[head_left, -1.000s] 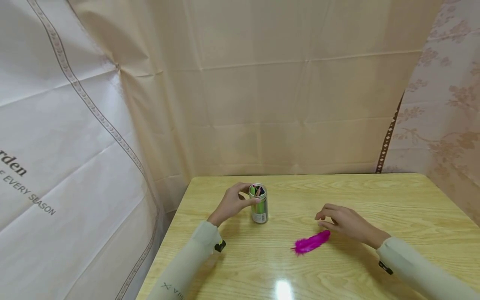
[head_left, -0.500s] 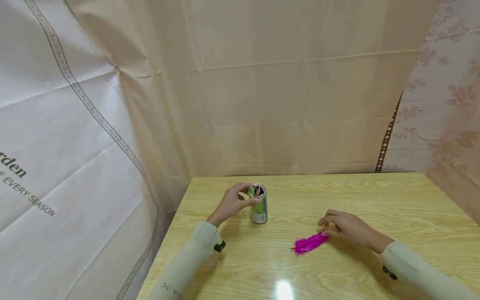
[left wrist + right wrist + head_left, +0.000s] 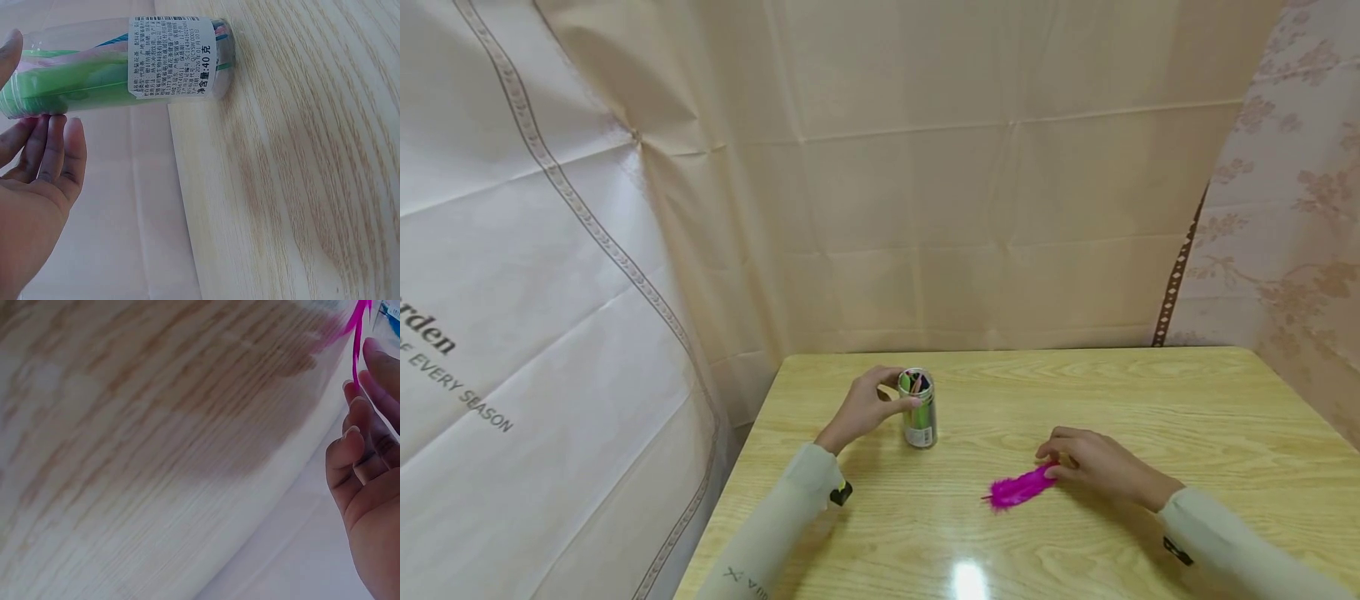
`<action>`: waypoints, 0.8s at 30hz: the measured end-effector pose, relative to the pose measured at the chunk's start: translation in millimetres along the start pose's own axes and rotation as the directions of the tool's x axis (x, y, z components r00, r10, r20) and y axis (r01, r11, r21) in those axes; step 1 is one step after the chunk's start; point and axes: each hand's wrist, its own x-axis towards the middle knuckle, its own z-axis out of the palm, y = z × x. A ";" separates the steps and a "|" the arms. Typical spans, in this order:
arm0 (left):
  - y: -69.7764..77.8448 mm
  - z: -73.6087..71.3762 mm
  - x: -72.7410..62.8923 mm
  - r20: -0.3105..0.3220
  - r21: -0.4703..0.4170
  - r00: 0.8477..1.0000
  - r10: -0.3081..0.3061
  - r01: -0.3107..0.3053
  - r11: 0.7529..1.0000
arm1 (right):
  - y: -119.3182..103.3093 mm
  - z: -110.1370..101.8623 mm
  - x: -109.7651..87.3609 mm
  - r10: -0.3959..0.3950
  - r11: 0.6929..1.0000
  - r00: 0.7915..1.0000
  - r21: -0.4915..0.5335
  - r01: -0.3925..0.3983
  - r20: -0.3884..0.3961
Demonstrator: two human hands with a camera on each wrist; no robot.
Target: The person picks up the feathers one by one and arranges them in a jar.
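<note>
A clear plastic jar (image 3: 921, 435) stands upright on the left half of the table, with green, pink and dark strips inside. My left hand (image 3: 861, 410) grips it near the rim, thumb on the near side and fingers behind. The left wrist view shows the jar's white printed label (image 3: 172, 59). Over to the right lies a bright magenta feather (image 3: 1018, 490), its quill end pointing left. My right hand (image 3: 1108, 467) pinches the feather's right tip. In the right wrist view the feather (image 3: 357, 350) runs between the thumb and the forefinger; the other fingers are loosely curled.
The pale wood-grain table (image 3: 985, 550) has its far edge close to a beige hanging cloth (image 3: 962, 208). A white cloth (image 3: 587, 375) hangs along the left side and a floral one (image 3: 1292, 250) at the right.
My right hand has come down a little onto the feather's right tip and now pinches it. The left hand keeps its grip and the jar stays put.
</note>
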 end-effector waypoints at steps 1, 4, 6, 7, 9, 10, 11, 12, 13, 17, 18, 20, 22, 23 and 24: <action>-0.2 0.1 0.1 0.000 0.000 1.000 0.002 -0.002 1.000 | -0.1 0.1 0.2 0.000 1.000 1.000 0.003 0.000 0.002; -0.6 0.2 -0.1 0.002 -0.005 1.000 0.006 -0.006 1.000 | 0.1 0.5 0.8 -0.010 1.000 1.000 0.006 0.010 -0.001; -0.9 0.3 -0.1 0.003 -0.006 1.000 0.009 -0.009 1.000 | 0.4 1.1 1.1 -0.019 1.000 1.000 0.005 0.019 -0.010; -1.0 0.4 -0.1 0.002 -0.007 1.000 0.011 -0.011 1.000 | 0.8 1.5 1.2 -0.023 1.000 1.000 0.007 0.023 -0.010; -1.6 0.5 -0.2 0.001 -0.003 1.000 0.013 -0.013 1.000 | 1.4 2.3 1.5 -0.028 1.000 1.000 0.011 0.028 -0.006; -1.6 0.5 -0.4 0.000 -0.001 1.000 0.014 -0.014 1.000 | 1.6 2.9 1.4 -0.026 1.000 1.000 0.013 0.026 -0.003; -2.1 0.6 -0.4 -0.001 0.002 1.000 0.013 -0.013 1.000 | 1.7 3.3 1.3 -0.026 1.000 1.000 0.015 0.026 0.003; -2.4 0.6 -0.5 -0.001 0.005 1.000 0.013 -0.013 1.000 | 2.0 3.7 1.1 -0.024 1.000 1.000 0.018 0.024 0.011; -2.6 0.7 -0.7 -0.001 0.007 1.000 0.014 -0.014 1.000 | 2.6 4.3 0.9 -0.022 1.000 1.000 0.018 0.022 0.018; -2.7 0.4 -1.2 -0.003 0.011 1.000 0.016 -0.016 1.000 | 3.7 4.9 0.5 -0.016 1.000 0.999 0.019 0.015 0.028; -2.7 0.4 -1.1 -0.004 0.010 1.000 0.019 -0.018 1.000 | 4.3 5.1 0.6 -0.012 1.000 0.999 0.018 0.011 0.031; -2.7 0.4 -0.7 -0.005 0.009 1.000 0.018 -0.018 1.000 | 5.0 4.9 1.4 -0.002 1.000 0.999 0.024 0.001 0.038; -3.1 0.6 -0.2 -0.006 0.005 1.000 0.017 -0.017 1.000 | 5.3 4.6 2.2 0.014 0.999 0.999 0.035 -0.016 0.052; -3.2 0.7 -0.1 -0.006 0.002 1.000 0.016 -0.016 1.000 | 5.5 4.7 2.4 0.021 0.999 0.998 0.040 -0.023 0.058; -3.5 0.9 0.0 -0.006 0.003 1.000 0.013 -0.013 1.000 | 5.8 4.6 2.7 0.024 0.998 0.998 0.050 -0.027 0.065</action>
